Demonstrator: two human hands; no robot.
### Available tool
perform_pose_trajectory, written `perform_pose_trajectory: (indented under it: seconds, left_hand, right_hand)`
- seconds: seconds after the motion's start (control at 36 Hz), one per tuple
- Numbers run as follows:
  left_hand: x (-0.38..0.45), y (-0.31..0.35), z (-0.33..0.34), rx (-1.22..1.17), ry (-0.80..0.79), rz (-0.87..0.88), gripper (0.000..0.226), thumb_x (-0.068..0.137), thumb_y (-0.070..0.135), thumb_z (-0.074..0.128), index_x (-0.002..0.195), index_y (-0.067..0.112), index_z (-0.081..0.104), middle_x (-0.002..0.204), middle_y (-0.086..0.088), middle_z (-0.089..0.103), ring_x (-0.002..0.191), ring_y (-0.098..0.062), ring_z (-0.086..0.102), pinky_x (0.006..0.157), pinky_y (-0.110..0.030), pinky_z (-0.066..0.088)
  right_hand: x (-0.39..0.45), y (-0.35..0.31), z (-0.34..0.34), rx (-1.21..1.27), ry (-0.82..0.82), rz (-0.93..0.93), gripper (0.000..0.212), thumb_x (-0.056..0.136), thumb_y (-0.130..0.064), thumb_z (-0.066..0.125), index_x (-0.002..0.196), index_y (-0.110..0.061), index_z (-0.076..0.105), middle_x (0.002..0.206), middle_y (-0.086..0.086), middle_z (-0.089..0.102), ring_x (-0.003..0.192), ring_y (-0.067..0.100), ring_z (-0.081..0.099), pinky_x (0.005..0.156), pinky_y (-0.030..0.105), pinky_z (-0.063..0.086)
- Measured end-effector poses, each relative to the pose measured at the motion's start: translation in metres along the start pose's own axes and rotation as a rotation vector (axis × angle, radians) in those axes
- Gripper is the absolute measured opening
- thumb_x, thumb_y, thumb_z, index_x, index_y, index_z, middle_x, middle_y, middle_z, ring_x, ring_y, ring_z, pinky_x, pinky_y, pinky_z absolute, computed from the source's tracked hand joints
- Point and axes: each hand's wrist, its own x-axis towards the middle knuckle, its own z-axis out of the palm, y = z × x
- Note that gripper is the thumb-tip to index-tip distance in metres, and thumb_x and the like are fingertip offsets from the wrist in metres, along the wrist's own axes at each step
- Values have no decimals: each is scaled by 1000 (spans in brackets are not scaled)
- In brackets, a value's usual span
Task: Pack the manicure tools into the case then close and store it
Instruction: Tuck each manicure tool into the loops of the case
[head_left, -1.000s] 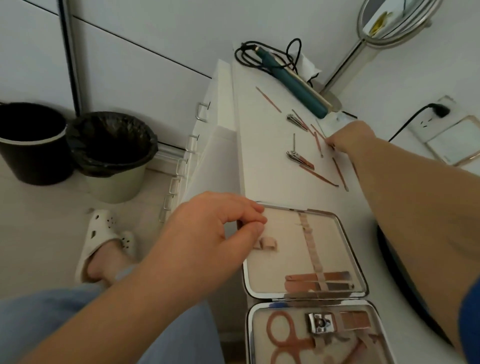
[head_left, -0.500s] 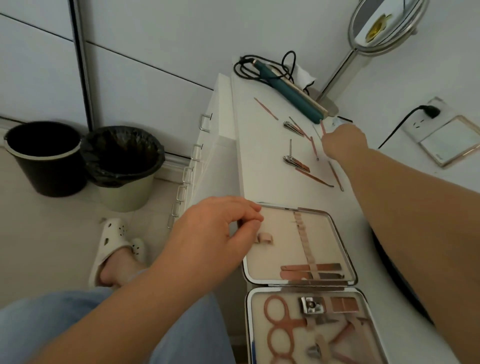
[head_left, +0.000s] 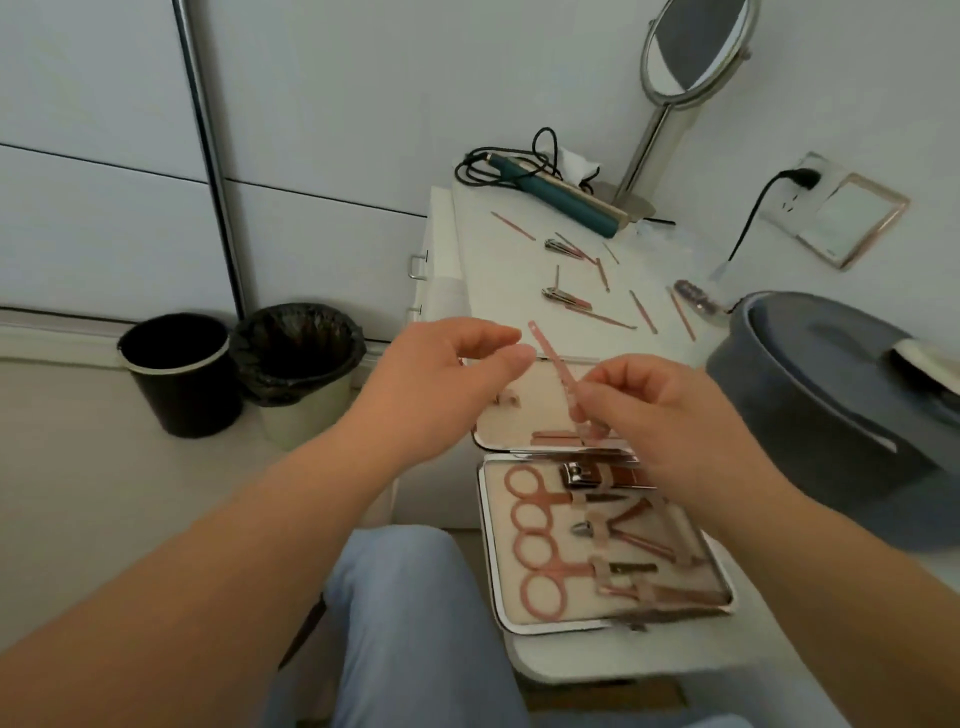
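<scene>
Right grip (head_left: 670, 415) pinches one rose-gold tool (head_left: 556, 371); left grip (head_left: 447, 384) seems loosely curled, holding nothing, over one open case (head_left: 488, 545).

Both forearms are seen bare, with no sleeve, watch or ring on the left hand (head_left: 447, 384) or the right hand (head_left: 670, 421). Light blue jeans (head_left: 415, 623) are worn, seen below the hands. Fingernails are kept short and unpainted.

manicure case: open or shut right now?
Open. The manicure case lies flat on the table, both halves showing, scissors strapped in the near half.
</scene>
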Motion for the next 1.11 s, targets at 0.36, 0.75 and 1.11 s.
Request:
perform_pose_trajectory:
  seconds: [0.36, 0.75, 1.11]
  left_hand:
    - [-31, 11, 17, -76, 118, -55, 23, 76, 38, 63, 62, 19, 67, 78, -16, 67, 62, -14, 55, 55, -12, 40]
    - [-43, 14, 40, -144, 234, -109, 22, 76, 40, 61, 64, 23, 68, 70, 2, 70, 72, -14, 65, 70, -30, 52]
    - [-38, 6, 45, 308, 71, 157, 24, 72, 55, 46, 83, 42, 63, 85, 32, 53, 93, 18, 42, 78, -8, 30]
  right_hand:
    - [-40, 15, -16, 258, -51, 80, 4, 79, -17, 67, 79, -19, 71, 59, -7, 68, 51, -1, 57, 54, 9, 49]
    - [-36, 38, -24, 681, -43, 124, 19, 50, -20, 74, 69, -21, 73, 53, -7, 61, 47, 7, 48, 54, 18, 49]
    - [-9, 51, -41, 588, 192, 196, 18, 76, -4, 67, 81, -22, 67, 58, 1, 52, 46, 8, 40, 45, 22, 38]
